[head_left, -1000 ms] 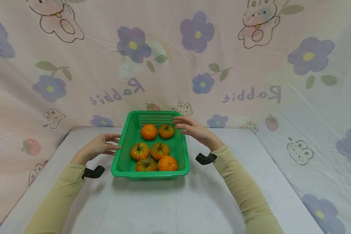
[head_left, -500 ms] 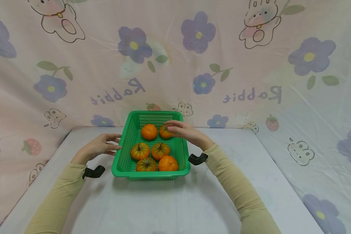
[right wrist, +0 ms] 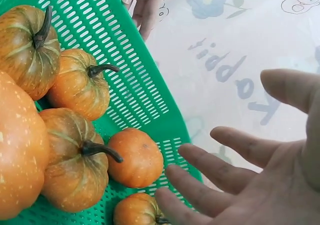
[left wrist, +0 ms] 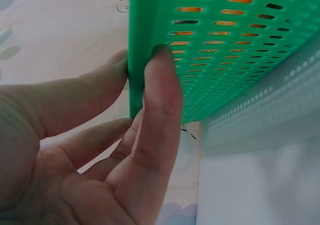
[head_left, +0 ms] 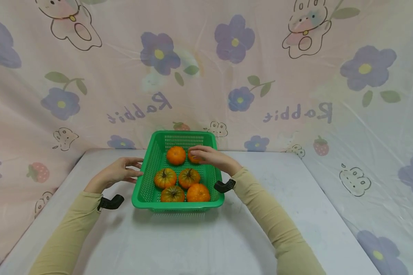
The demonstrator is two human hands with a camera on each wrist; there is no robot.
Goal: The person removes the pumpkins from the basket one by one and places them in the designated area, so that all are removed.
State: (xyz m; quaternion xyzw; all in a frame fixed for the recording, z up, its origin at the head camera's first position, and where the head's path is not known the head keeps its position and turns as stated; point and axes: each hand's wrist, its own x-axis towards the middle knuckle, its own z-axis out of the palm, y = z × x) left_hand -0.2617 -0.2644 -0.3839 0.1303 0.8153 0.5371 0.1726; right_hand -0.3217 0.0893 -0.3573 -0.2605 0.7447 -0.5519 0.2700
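Observation:
A green perforated plastic basket (head_left: pixel 179 205) stands on the white table with several small orange and green-streaked pumpkins (head_left: pixel 172 194) inside. At its left side, my left hand (head_left: pixel 118 171) pinches the rim; the left wrist view shows the thumb on one face of the green edge (left wrist: pixel 138 20) and a finger on the perforated wall. My right hand (head_left: pixel 216 158) reaches over the right rim, fingers spread above the back right pumpkin (head_left: pixel 194 160), partly covering it. In the right wrist view those fingers hold nothing, close to that pumpkin (right wrist: pixel 134 212) and a plain orange one (right wrist: pixel 137 157).
The white tabletop (head_left: pixel 179 244) extends in front of the basket and to both sides. Behind it hangs a pale curtain (head_left: pixel 199 95) printed with flowers and rabbits. Black wrist devices (head_left: pixel 111 202) sit at both cuffs.
My right hand has moved left, from beside the basket's right rim to over the back right pumpkin, covering part of it. The left hand and the pumpkins have stayed put.

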